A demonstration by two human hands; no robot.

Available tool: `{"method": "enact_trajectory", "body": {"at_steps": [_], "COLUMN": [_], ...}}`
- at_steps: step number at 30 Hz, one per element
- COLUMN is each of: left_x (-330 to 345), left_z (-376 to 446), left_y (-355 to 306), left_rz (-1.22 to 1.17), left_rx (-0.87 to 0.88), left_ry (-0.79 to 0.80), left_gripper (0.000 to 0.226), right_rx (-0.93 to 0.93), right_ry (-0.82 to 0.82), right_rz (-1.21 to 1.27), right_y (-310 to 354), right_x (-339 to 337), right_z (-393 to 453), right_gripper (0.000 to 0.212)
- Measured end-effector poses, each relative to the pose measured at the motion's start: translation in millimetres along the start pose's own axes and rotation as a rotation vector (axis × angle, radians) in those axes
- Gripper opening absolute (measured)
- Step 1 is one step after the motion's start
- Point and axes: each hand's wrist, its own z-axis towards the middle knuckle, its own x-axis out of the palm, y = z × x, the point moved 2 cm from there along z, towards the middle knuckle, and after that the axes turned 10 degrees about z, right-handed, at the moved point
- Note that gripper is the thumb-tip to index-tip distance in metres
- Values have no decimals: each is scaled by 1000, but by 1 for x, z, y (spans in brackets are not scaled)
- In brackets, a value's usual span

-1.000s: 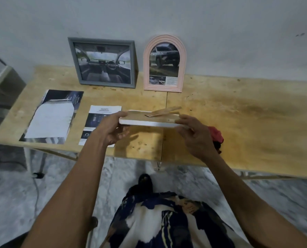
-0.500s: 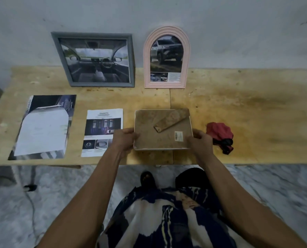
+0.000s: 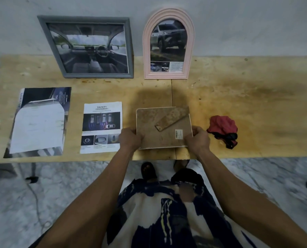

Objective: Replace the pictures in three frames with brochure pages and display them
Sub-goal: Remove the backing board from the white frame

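Brochure pages (image 3: 100, 127) lie flat left of the left hand (image 3: 130, 139), which with the right hand (image 3: 197, 140) clasps opposite sides of the third frame (image 3: 163, 127), face down on the bench (image 3: 256, 104), brown backing and diagonal stand up, long axis crosswise.

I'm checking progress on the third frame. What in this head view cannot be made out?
- The third frame, gripped by the left hand and right hand, shows only its brown back; whatever picture it holds is hidden.
- Small print on the safety page: too small.
- The brochure: covered by a white sheet.
- The sticker on the frame back: blurred.
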Motion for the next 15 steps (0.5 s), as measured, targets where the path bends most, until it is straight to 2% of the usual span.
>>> {"method": "enact_trajectory", "body": {"at_steps": [3,7,9,13,15], "left_x": [0,2,3,1,-1], "left_z": [-5,-6,-5,3,11], "left_y": [-3,-4,-10,-26,-33], "left_rz": [108,128,139,235,312], "left_rx": [50,42,51,98,127], "left_ry": [-29,-31,-32,-34,-4], "left_gripper": [31,34,42,60,70], "right_rx": [-10,-22,-44,-168,-204], "right_ry": [12,11,12,146,169], "right_rz": [-40,-71,-155,-362,-400], "right_y": [-5,-5,-4,-1,-2], "right_x": [1,1,4,12,13], "right_z": [-1,0,2,-5,-8], "right_gripper": [35,42,50,76,82]}}
